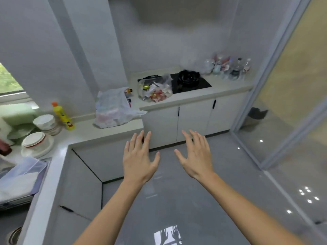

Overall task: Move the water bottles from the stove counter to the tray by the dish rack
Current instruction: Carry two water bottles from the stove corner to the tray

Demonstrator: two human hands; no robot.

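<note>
Here, the left hand (139,159) and the right hand (195,156) are both held out flat over the grey floor (177,200), fingers spread, holding nothing. The water bottles (230,68) stand in a bunch at the far right end of the bench (221,85), just beside the black stove (190,82). A yellow soap bottle (62,115) stands near stacked white bowls (43,122) on the left.

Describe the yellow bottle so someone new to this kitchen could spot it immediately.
Start at the window on the left and drop to the counter below it. Beside the stacked white bowls stands the yellow bottle, leaning slightly; its orange cap marks it out.
</note>
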